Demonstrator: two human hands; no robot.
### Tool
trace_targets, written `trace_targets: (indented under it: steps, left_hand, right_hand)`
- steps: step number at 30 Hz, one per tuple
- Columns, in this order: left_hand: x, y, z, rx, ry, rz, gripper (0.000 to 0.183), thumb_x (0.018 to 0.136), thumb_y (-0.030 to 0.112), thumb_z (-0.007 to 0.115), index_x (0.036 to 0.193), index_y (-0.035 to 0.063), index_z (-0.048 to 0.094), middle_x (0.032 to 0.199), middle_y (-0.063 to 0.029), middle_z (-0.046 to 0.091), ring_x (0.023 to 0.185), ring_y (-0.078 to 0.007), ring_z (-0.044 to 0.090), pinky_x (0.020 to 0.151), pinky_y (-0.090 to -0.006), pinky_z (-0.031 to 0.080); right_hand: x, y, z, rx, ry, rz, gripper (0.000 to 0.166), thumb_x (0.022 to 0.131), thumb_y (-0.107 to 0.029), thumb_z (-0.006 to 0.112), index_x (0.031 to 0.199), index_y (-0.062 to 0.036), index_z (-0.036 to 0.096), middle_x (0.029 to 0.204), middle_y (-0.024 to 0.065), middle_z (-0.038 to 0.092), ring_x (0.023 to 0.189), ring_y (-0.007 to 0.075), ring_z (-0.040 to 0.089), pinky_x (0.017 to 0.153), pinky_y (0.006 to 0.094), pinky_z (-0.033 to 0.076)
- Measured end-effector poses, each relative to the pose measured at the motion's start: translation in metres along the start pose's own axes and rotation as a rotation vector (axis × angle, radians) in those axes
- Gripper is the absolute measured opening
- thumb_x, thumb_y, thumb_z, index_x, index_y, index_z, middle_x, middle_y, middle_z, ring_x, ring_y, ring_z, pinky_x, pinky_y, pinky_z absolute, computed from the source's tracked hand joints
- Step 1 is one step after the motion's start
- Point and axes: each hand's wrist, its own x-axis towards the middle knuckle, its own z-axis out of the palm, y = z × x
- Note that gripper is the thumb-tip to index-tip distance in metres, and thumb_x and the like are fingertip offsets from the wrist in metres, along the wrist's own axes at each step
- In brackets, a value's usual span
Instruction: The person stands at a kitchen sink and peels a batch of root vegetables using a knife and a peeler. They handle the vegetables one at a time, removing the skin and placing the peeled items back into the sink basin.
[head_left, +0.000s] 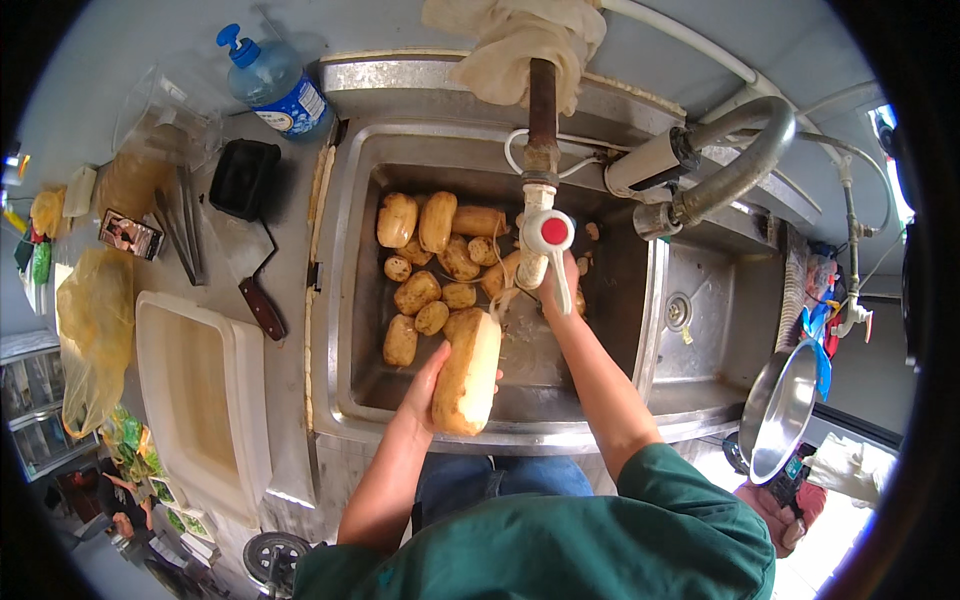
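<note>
My left hand (431, 375) grips a large lotus root segment (469, 375), tilted over the near part of the stainless steel sink basin. The segment is partly peeled, pale on its right side. Several shorter lotus root pieces (416, 292) lie in the basin to the left. My right hand (559, 289) reaches down into the basin behind the white tap (544, 229) with its red-centred handle. The tap hides most of its fingers, and what they hold, if anything, cannot be made out. Small pale scraps lie around it.
A cleaver (259, 292), a black plastic container (244, 180) and a white plastic tub (199, 405) are on the left counter. A blue pump bottle (277, 90) stands behind. A second sink basin (705, 330) and a steel bowl (784, 412) are to the right.
</note>
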Motion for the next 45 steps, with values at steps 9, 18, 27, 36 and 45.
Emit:
trace_targets:
  steps: [9,18,27,36,45]
  left_hand:
    - [0.014,0.000,0.008,0.020,0.184,0.126,0.051,0.095,0.047,0.044,0.125,0.0071,0.049,0.112,-0.0107,0.062,0.094,-0.0205,0.065,0.076,-0.0358,0.057]
    - [0.002,-0.001,-0.008,-0.228,0.068,-0.026,0.057,0.091,0.054,0.045,0.132,0.0142,0.047,0.114,-0.0135,0.060,0.099,-0.0468,0.057,0.091,-0.0731,0.033]
    - [0.009,-0.003,-0.009,-0.056,0.026,-0.020,0.062,0.088,0.059,0.046,0.120,0.0057,0.052,0.097,-0.0190,0.065,0.081,-0.0296,0.067,0.067,-0.0442,0.057]
    - [0.013,-0.009,-0.031,-0.072,0.289,0.047,0.062,0.089,0.059,0.044,0.119,0.0054,0.053,0.102,-0.0171,0.064,0.087,-0.0317,0.065,0.069,-0.0446,0.057]
    - [-0.001,-0.015,0.004,0.062,0.250,-0.016,0.064,0.093,0.056,0.036,0.122,0.0009,0.051,0.096,-0.0204,0.065,0.078,-0.0338,0.067,0.066,-0.0447,0.056]
  right_hand:
    - [-0.124,-0.094,0.000,-0.032,-0.572,-0.080,0.026,0.084,-0.023,0.064,0.099,-0.0027,0.059,0.079,0.0049,0.061,0.077,0.0141,0.058,0.069,0.0307,0.049]
    - [-0.055,-0.061,-0.001,0.389,-0.154,0.124,0.026,0.082,-0.025,0.065,0.089,-0.0009,0.056,0.070,0.0065,0.060,0.066,0.0163,0.059,0.060,0.0322,0.047]
    - [-0.096,-0.104,0.013,-0.005,-0.609,0.125,0.026,0.086,-0.027,0.059,0.095,-0.0017,0.060,0.079,0.0056,0.061,0.071,0.0130,0.056,0.063,0.0298,0.047]
    - [-0.109,-0.085,0.012,0.269,-0.629,0.170,0.018,0.084,-0.017,0.063,0.094,-0.0025,0.059,0.084,0.0091,0.064,0.075,0.0186,0.061,0.070,0.0327,0.051]
    - [0.014,0.080,0.033,-0.277,-0.038,-0.061,0.024,0.080,-0.023,0.065,0.084,-0.0007,0.056,0.072,0.0095,0.060,0.065,0.0220,0.060,0.058,0.0372,0.048]
